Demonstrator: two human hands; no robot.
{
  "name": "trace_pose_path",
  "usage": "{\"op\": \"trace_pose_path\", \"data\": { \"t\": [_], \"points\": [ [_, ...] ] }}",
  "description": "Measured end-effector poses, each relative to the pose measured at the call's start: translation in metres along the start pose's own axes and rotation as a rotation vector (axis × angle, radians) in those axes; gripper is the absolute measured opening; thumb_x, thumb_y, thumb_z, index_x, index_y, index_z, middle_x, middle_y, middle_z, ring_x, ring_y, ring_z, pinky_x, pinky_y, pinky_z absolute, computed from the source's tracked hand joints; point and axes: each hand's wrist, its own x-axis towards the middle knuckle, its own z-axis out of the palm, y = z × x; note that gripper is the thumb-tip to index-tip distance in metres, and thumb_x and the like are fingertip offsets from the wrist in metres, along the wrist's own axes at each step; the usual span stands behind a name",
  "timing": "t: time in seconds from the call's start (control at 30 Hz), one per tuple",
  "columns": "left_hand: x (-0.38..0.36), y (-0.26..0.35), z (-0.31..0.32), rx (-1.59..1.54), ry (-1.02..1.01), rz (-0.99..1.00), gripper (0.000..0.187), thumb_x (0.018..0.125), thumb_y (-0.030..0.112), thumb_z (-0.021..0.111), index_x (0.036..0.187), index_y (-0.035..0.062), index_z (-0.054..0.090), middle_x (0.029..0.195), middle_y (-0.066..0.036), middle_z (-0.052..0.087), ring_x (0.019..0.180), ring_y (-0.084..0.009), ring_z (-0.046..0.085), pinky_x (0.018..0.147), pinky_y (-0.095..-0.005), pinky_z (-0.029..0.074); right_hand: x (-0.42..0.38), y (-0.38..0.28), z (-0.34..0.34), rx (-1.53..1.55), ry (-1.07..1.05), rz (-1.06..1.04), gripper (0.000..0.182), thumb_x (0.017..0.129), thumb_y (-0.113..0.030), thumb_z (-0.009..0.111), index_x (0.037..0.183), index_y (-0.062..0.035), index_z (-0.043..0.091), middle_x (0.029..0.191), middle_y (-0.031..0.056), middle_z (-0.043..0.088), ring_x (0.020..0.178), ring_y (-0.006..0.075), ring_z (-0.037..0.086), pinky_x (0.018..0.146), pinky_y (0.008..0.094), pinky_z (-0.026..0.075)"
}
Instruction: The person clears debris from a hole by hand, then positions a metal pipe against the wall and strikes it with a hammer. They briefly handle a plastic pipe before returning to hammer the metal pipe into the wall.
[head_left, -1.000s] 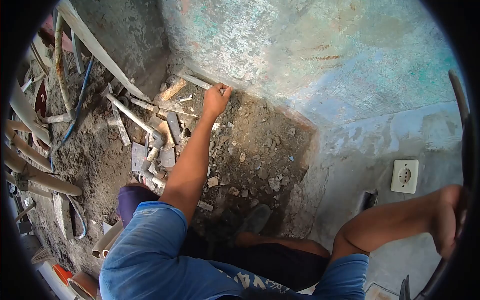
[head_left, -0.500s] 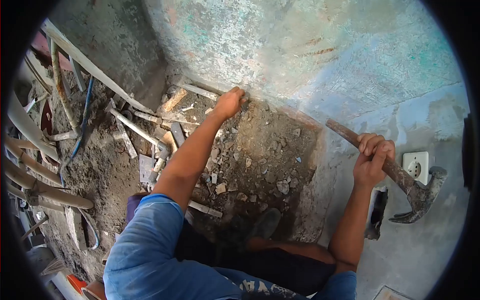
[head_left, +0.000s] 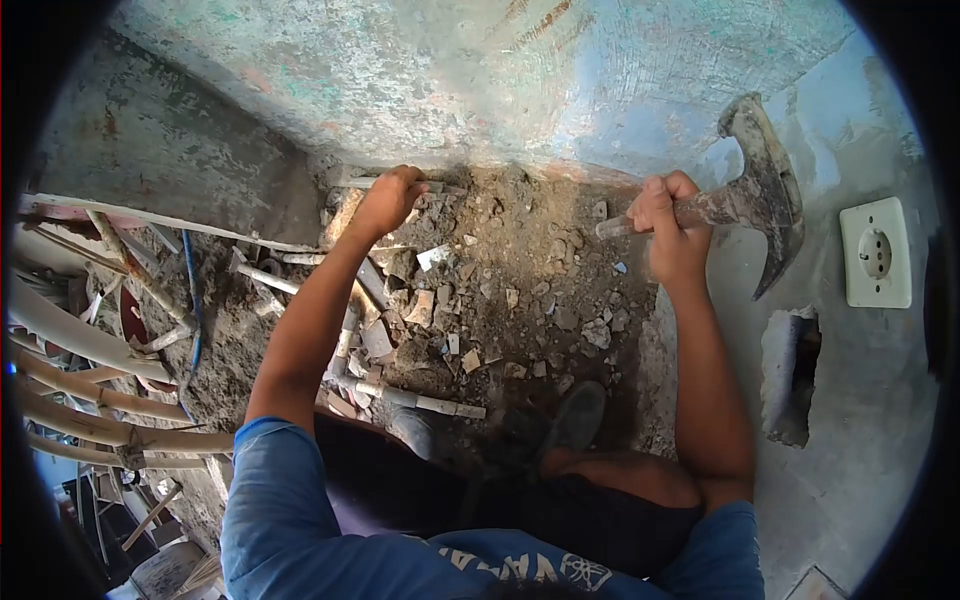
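My left hand (head_left: 392,200) is low at the foot of the wall, its fingers closed. What they hold, if anything, is hidden; a thin greyish strip (head_left: 445,188) shows just beyond the fingertips. My right hand (head_left: 672,225) grips a claw hammer (head_left: 768,185) by its worn wooden handle. The hammer is held in the air near the right wall, its dirty metal head to the right and the curved claw pointing down. Below and between both hands lies broken rubble (head_left: 520,300), with soil, stones and tile pieces.
A white socket (head_left: 877,253) and a rough hole (head_left: 792,378) are in the right wall. A pale pipe (head_left: 420,402) crosses the rubble by my shoes (head_left: 578,415). Bamboo poles (head_left: 120,395) and a blue hose (head_left: 192,300) stand at left. The peeling wall (head_left: 440,90) rises ahead.
The camera view has shifted. My left hand has moved left along the foot of the wall. My right hand has swung the hammer round, bringing its head higher.
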Motion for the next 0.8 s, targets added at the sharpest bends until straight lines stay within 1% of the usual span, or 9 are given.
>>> {"op": "trace_pose_path", "data": {
  "t": [0.07, 0.2, 0.27, 0.37, 0.43, 0.47, 0.6, 0.7, 0.8],
  "points": [
    [0.007, 0.017, 0.012, -0.059, 0.094, -0.026, 0.024, 0.091, 0.021, 0.060, 0.104, 0.0009, 0.062, 0.098, -0.021, 0.064, 0.095, -0.0400, 0.059, 0.082, -0.0454, 0.047, -0.006, 0.008, 0.004, 0.000, 0.017, 0.024, 0.035, 0.094, -0.022, 0.061, 0.066, -0.0067, 0.048, 0.055, -0.0008, 0.049, 0.050, 0.0069, 0.046, 0.050, 0.0248, 0.040],
    [0.004, 0.023, 0.067, 0.050, -0.013, 0.076, 0.022, 0.094, 0.021, 0.053, 0.102, 0.0032, 0.062, 0.100, -0.020, 0.064, 0.093, -0.0375, 0.061, 0.082, -0.0447, 0.050, -0.012, 0.015, 0.003, -0.027, 0.027, 0.070, 0.035, 0.093, -0.023, 0.063, 0.065, -0.0065, 0.049, 0.053, -0.0012, 0.049, 0.047, 0.0068, 0.046, 0.045, 0.0251, 0.038],
    [-0.003, 0.021, 0.085, 0.257, -0.123, -0.036, 0.020, 0.092, 0.021, 0.055, 0.102, 0.0065, 0.065, 0.097, -0.020, 0.065, 0.089, -0.0381, 0.063, 0.079, -0.0452, 0.052, -0.013, 0.013, 0.000, -0.036, 0.023, 0.087, 0.035, 0.093, -0.023, 0.063, 0.065, -0.0067, 0.049, 0.052, -0.0013, 0.049, 0.048, 0.0067, 0.046, 0.045, 0.0250, 0.037],
    [0.002, -0.003, 0.062, 0.466, -0.330, -0.068, 0.018, 0.090, 0.020, 0.055, 0.097, 0.0061, 0.065, 0.097, -0.019, 0.064, 0.087, -0.0377, 0.064, 0.075, -0.0446, 0.053, -0.015, 0.011, -0.007, -0.094, 0.024, 0.072, 0.036, 0.093, -0.024, 0.063, 0.065, -0.0069, 0.049, 0.053, -0.0015, 0.049, 0.048, 0.0068, 0.046, 0.045, 0.0251, 0.037],
    [-0.001, -0.010, 0.035, 0.523, -0.395, -0.092, 0.023, 0.094, 0.017, 0.047, 0.102, 0.0055, 0.064, 0.102, -0.020, 0.064, 0.092, -0.0376, 0.064, 0.082, -0.0456, 0.052, -0.013, 0.013, -0.011, -0.121, 0.027, 0.006, 0.036, 0.093, -0.026, 0.063, 0.065, -0.0071, 0.050, 0.053, -0.0015, 0.050, 0.047, 0.0068, 0.047, 0.046, 0.0251, 0.037],
    [-0.008, -0.006, 0.023, 0.484, -0.271, -0.080, 0.021, 0.093, 0.020, 0.051, 0.097, 0.0036, 0.065, 0.095, -0.020, 0.066, 0.091, -0.0368, 0.064, 0.079, -0.0457, 0.052, -0.012, 0.014, -0.010, -0.115, 0.027, 0.007, 0.036, 0.093, -0.026, 0.063, 0.065, -0.0071, 0.050, 0.053, -0.0015, 0.050, 0.047, 0.0068, 0.047, 0.046, 0.0251, 0.037],
    [-0.003, -0.004, 0.018, 0.213, -0.112, -0.067, 0.022, 0.091, 0.022, 0.057, 0.094, 0.0019, 0.065, 0.092, -0.020, 0.066, 0.091, -0.0368, 0.063, 0.079, -0.0461, 0.050, -0.009, 0.013, -0.004, -0.053, 0.053, 0.033, 0.036, 0.093, -0.026, 0.063, 0.065, -0.0067, 0.052, 0.052, -0.0012, 0.051, 0.048, 0.0067, 0.047, 0.046, 0.0253, 0.037],
    [0.005, 0.030, 0.042, -0.112, 0.037, -0.044, 0.024, 0.089, 0.022, 0.060, 0.103, 0.0030, 0.067, 0.099, -0.020, 0.066, 0.094, -0.0388, 0.062, 0.083, -0.0433, 0.049, -0.011, 0.011, -0.005, -0.064, 0.050, 0.066, 0.035, 0.093, -0.026, 0.063, 0.066, -0.0068, 0.053, 0.053, -0.0015, 0.051, 0.048, 0.0067, 0.047, 0.046, 0.0254, 0.036],
    [0.014, 0.025, 0.083, -0.136, -0.012, -0.164, 0.025, 0.089, 0.021, 0.062, 0.106, 0.0041, 0.067, 0.099, -0.020, 0.067, 0.093, -0.0389, 0.062, 0.083, -0.0428, 0.049, -0.015, 0.014, -0.008, -0.085, 0.055, 0.052, 0.035, 0.092, -0.026, 0.063, 0.065, -0.0069, 0.053, 0.052, -0.0020, 0.050, 0.048, 0.0067, 0.046, 0.046, 0.0257, 0.036]
  ]
}}
